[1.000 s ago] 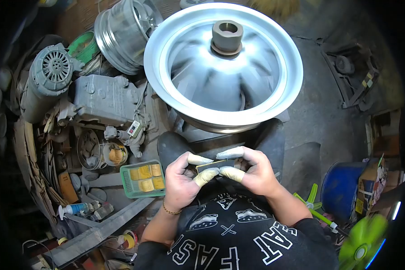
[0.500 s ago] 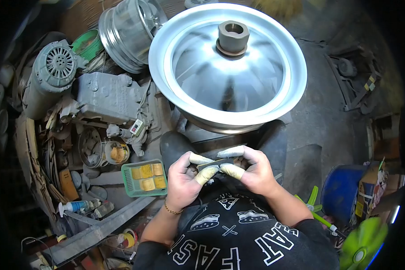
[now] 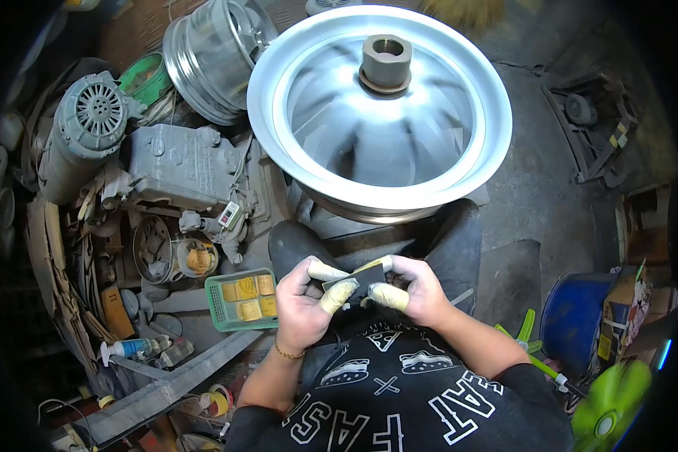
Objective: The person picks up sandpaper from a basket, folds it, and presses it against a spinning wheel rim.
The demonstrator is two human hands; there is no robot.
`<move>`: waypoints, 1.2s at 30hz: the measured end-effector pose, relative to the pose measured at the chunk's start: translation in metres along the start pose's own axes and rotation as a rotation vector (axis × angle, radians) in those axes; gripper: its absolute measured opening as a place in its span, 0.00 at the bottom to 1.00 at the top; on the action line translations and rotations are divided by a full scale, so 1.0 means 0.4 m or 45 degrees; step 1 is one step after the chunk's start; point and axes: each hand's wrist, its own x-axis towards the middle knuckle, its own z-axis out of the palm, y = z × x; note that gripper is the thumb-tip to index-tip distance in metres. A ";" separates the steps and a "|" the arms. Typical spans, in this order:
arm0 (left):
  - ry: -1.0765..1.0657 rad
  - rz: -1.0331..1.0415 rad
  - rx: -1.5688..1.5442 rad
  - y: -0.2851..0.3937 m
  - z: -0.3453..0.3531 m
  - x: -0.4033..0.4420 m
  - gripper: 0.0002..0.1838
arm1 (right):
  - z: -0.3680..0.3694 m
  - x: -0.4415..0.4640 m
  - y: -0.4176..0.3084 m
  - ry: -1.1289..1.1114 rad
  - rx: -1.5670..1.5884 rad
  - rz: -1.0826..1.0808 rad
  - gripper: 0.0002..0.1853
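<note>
In front of my chest, my left hand point(image 3: 305, 297) pinches a small dark thin sheet that looks like sandpaper point(image 3: 365, 276) between its thumb and fingers. At the sheet's other end is my right hand point(image 3: 416, 290), its index finger along the upper edge and its thumb lower down, apart from the left thumb. Yellowish tape wraps the thumbs and fingertips of both hands. Beyond my knees, a large shiny wheel rim point(image 3: 384, 197) lies tilted, face up. A big hex nut point(image 3: 386, 64) holds it at the centre, and its spokes are blurred.
On the left stand a green basket with yellow blocks point(image 3: 212, 301), a dusty motor point(image 3: 87, 128) and a grey machine housing point(image 3: 181, 166). Another wheel rim point(image 3: 200, 71) leans behind. To the right are a blue drum point(image 3: 576, 316) and a green fan point(image 3: 610, 407).
My right thumb has moved away from the left thumb, and the sheet is tilted more steeply. The blurred pattern of the wheel's spokes has changed.
</note>
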 end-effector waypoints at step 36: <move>0.051 -0.070 0.292 -0.009 0.029 0.013 0.04 | -0.027 0.009 0.001 -0.025 -0.651 -0.289 0.08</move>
